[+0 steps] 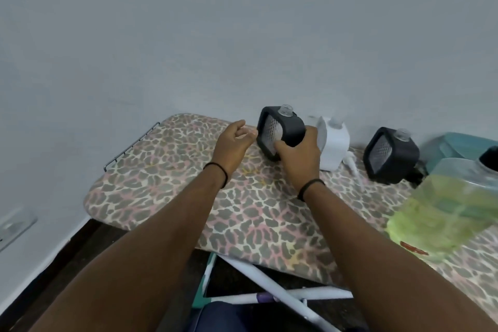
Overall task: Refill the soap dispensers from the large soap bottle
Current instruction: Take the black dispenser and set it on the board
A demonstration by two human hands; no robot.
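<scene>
A black square soap dispenser (285, 129) with a clear open neck and no pump stands tilted on the leopard-print ironing board (188, 197). My right hand (299, 159) grips its lower right side. My left hand (234, 143) hovers just left of it, fingers loosely curled, holding nothing. Behind my right hand stands a white dispenser (334, 143), and a second black dispenser (390, 156) is further right. The large clear soap bottle (447, 210), part full of yellow-green liquid and closed with a black cap, stands at the right edge.
A white pump with its tube (353, 164) lies on the board between the white and second black dispensers. A teal container (458, 145) sits behind at the right. The wall runs close behind the board. A wire rack (129, 145) edges the board's left end.
</scene>
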